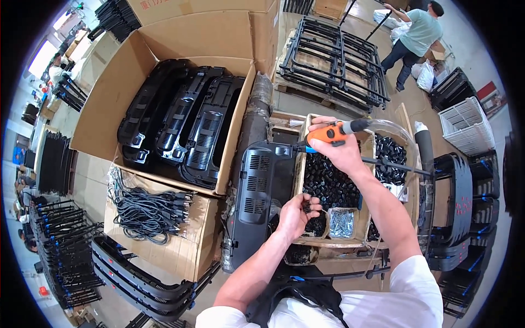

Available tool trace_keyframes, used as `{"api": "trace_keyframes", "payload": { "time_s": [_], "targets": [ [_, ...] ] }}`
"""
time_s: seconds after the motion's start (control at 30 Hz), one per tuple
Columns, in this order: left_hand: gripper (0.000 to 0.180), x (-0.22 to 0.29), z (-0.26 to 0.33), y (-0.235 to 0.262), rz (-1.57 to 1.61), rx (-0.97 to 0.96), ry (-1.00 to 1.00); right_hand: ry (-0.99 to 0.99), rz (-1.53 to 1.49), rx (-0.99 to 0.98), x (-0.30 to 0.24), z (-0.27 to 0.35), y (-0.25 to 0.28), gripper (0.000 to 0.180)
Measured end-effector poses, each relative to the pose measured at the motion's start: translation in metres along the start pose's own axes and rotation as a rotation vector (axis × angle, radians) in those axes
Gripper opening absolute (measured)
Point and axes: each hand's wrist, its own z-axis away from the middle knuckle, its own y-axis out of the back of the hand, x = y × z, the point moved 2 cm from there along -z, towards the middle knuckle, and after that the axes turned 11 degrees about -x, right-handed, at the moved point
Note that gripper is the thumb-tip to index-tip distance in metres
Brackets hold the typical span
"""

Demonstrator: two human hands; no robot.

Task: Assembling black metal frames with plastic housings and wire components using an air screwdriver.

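Note:
My right hand is wrapped around an orange power screwdriver. The tool lies roughly level, its tip pointing left at the upper end of a long black plastic cover with vent slots. Whether the tip touches the cover I cannot tell. My left hand is beside the cover's right edge, fingers curled around small black parts over a compartment of a wooden bin. Beyond the fingers, many small black plastic pieces fill the larger compartment. Close by, a small box holds silver screws.
At left, a large cardboard box holds several black covers; bundled black cables lie on a carton below it. Black metal frames are stacked on a pallet ahead. A person stands at far right, near a white crate.

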Motion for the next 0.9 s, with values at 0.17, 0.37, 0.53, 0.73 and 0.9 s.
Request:
{"api": "trace_keyframes", "payload": {
  "time_s": [0.17,0.37,0.53,0.73,0.9],
  "targets": [
    [0.027,-0.002,0.007,0.006,-0.084,-0.032,-0.017,0.026,0.066,-0.052,0.022,-0.022,-0.01,0.05],
    [0.029,0.003,0.003,0.021,-0.129,-0.124,0.0,-0.042,0.204,-0.052,0.033,-0.031,-0.021,0.043],
    [0.016,0.004,-0.013,0.029,-0.125,-0.075,-0.055,-0.068,0.276,-0.108,0.027,-0.04,-0.028,0.038],
    [0.019,0.014,-0.027,0.023,-0.063,-0.038,-0.077,-0.116,0.248,-0.117,0.031,-0.042,-0.021,0.037],
    [0.018,0.02,-0.037,0.024,-0.028,0.006,-0.116,-0.15,0.23,-0.131,0.031,-0.041,-0.02,0.037]
  ]
}}
